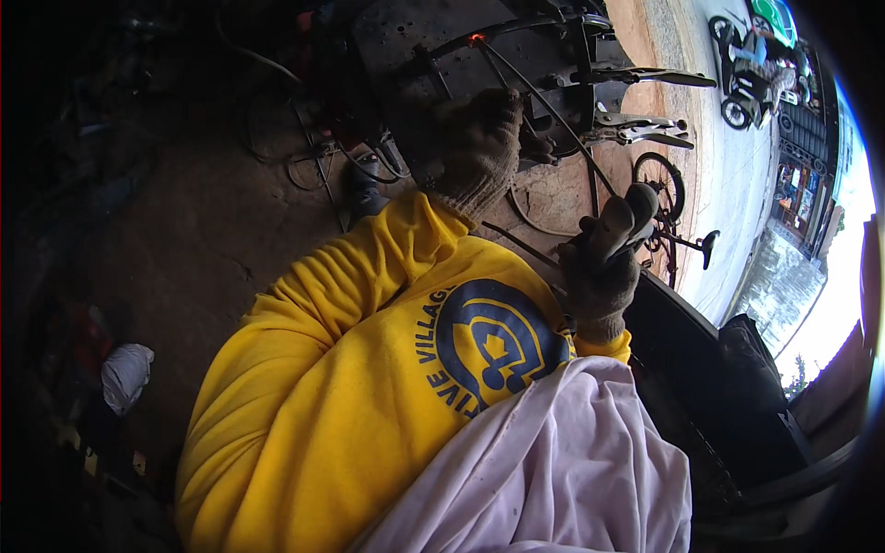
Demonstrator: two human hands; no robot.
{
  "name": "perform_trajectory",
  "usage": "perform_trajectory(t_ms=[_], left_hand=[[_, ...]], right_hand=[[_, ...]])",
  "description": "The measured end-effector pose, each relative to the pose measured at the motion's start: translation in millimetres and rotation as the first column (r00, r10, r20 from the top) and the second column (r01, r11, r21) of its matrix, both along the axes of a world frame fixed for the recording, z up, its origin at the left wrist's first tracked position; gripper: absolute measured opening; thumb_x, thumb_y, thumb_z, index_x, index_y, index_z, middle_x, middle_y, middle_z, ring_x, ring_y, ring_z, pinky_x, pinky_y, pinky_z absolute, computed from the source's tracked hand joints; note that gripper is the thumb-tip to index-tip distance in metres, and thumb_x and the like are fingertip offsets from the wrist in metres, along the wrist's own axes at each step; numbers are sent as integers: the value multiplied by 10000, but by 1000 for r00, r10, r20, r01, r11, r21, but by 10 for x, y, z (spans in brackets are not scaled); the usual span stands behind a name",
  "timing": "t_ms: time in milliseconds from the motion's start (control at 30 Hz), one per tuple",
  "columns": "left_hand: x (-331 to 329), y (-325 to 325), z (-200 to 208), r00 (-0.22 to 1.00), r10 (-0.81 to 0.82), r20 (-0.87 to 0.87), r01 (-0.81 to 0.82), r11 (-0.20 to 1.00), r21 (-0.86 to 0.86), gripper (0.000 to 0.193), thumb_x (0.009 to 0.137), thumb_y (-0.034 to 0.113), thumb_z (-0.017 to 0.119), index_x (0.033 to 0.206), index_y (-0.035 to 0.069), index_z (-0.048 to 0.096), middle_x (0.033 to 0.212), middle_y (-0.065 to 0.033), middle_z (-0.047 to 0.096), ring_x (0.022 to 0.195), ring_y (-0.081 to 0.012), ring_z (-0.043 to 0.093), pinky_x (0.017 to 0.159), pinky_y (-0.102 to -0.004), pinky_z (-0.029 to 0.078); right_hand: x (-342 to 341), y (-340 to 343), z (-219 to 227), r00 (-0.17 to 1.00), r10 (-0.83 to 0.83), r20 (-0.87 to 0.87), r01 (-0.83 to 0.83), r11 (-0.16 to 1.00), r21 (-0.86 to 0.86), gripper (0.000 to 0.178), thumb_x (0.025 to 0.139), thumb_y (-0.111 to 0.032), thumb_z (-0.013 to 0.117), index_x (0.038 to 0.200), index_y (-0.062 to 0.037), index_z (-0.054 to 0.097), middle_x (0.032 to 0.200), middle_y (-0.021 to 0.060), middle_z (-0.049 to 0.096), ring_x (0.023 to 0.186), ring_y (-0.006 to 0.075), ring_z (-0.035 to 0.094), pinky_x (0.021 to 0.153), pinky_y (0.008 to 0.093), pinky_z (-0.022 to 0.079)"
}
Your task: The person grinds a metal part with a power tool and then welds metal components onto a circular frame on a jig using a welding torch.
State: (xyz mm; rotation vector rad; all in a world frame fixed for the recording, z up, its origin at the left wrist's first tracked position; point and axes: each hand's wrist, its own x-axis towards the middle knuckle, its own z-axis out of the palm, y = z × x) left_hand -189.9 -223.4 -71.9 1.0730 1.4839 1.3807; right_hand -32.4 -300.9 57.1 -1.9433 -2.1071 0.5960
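Note:
My left hand (484,138), in a dark knit work glove, is closed just below a dark metal frame (461,35). What it grips is hidden in shadow. My right hand (608,253), gloved too, is closed on the near end of a long thin metal rod (567,127). The rod runs up and left past my left hand to a small glowing orange spot (477,39) on the frame. Two pairs of locking pliers, one above (654,76) and one below (641,127), are clamped at the frame's right side.
A dark plate (392,46) lies under the frame. Cables (318,166) trail over the brown floor (221,230) at left. To the right are a small bicycle (659,189) and a road (728,184) with a motorcycle (742,88). A pale cloth (572,461) hangs over my yellow shirt.

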Motion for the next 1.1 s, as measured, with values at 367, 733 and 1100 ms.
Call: perform_trajectory(t_ms=[367,733,1100], left_hand=[[-30,30,4,995,-99,2,97,976,-194,299,1012,293,511,1170,61,612,925,-94,657,783,-205,639,654,-306,512],[-26,21,95,977,54,209,-42,997,-60,295,995,286,560,942,15,665,807,-62,676,714,-165,626,690,-280,506],[70,-39,-108,974,111,-198,-87,988,126,269,1014,264,525,976,33,658,838,-54,679,755,-170,638,706,-271,506]], right_hand=[[3,24,-24,989,128,79,-137,984,116,740,571,9,655,1285,-165,573,1360,180,484,1136,363,529,950,424,460],[31,16,27,993,96,75,-105,987,125,688,606,23,653,1267,-161,598,1213,162,566,1048,340,577,901,401,477],[65,56,35,997,11,-78,-10,1000,17,389,775,-70,683,1147,0,593,916,56,651,778,219,640,707,365,505]])
